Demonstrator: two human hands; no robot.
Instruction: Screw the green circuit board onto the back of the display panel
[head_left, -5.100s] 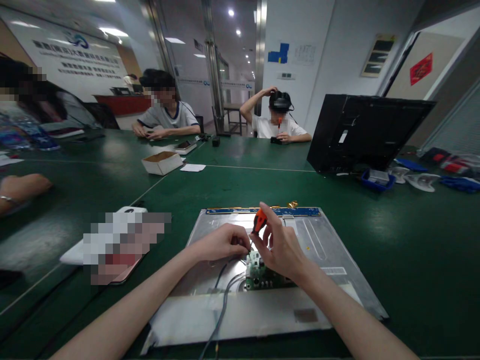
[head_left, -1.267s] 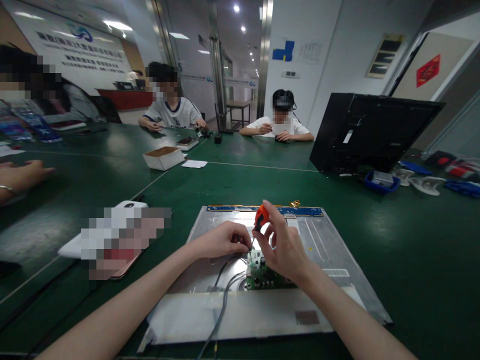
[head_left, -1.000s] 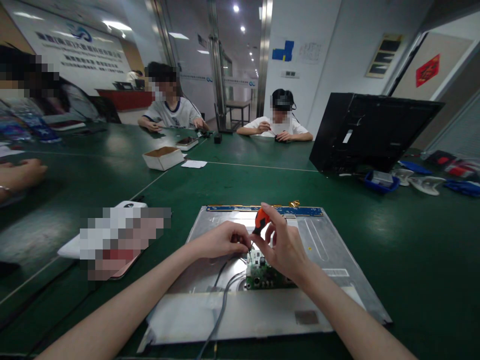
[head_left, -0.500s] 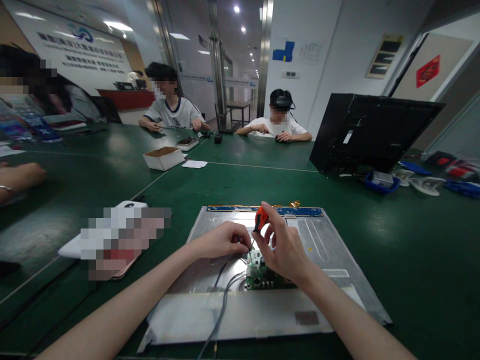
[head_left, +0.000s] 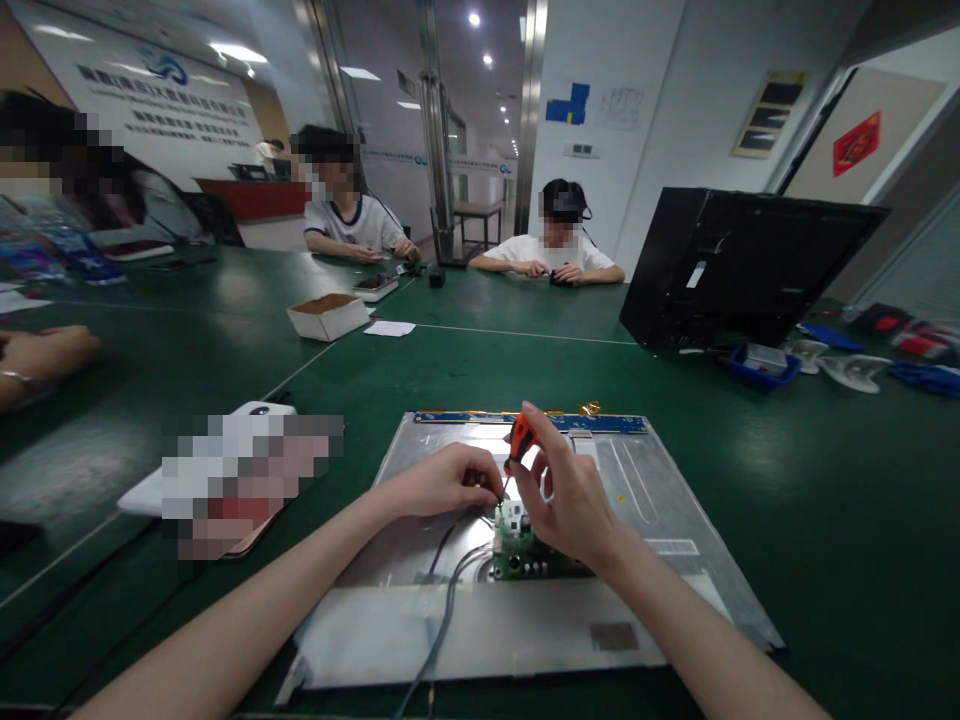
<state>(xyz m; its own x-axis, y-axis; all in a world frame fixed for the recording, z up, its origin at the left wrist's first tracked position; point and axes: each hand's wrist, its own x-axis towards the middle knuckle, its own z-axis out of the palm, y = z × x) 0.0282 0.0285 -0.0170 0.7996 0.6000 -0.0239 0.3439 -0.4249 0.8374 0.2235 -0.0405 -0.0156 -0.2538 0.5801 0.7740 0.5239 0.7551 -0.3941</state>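
Observation:
A flat silver display panel [head_left: 652,620] lies on the green table in front of me, with a green circuit board [head_left: 510,550] on its middle. My right hand [head_left: 574,495] grips a small orange and black screwdriver [head_left: 521,437] between thumb and fingers. The driver is tilted, its thin shaft pointing down to the board's upper left corner. There, my left hand [head_left: 457,478] has its fingertips pinched together by the shaft's tip; what they hold is hidden. Grey cables [head_left: 448,610] run from the board's left side toward the near edge. A blue strip board [head_left: 450,418] lines the panel's far edge.
Two phones [head_left: 255,500] lie to the left. An open white box [head_left: 328,318] sits farther back. At the right stand a black monitor housing [head_left: 750,270] and a blue tray [head_left: 765,368]. Several people sit around the table; one person's hand [head_left: 52,355] rests at the left.
My hands and the screwdriver stay almost still over the board's corner. Across the table, the person at the left has shifted slightly and moved their hands closer together.

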